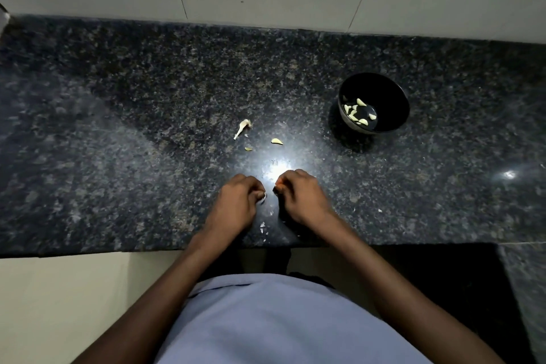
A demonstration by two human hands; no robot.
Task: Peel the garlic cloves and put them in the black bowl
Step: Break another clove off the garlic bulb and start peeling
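Dark speckled granite counter (147, 115), loaded.
Black bowl (384, 89) beyond-right of the right hand (298, 198); garlic stem (243, 128), loose clove (276, 141) and skin flakes (262, 226) near both hands.

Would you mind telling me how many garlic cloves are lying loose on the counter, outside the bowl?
1 clear peeled clove lies on the countertop, ahead of the hands. A smaller bit sits left of it; whether that is clove or skin is unclear. The curled hands may hide another.

The person wears a pale lavender-blue shirt (280, 322), smooth and plain, with a soft fold line running across it well back from the fingers (260, 186). Both forearms are bare from there up to the fingers, with no sleeves, rings, watch or bands visible.
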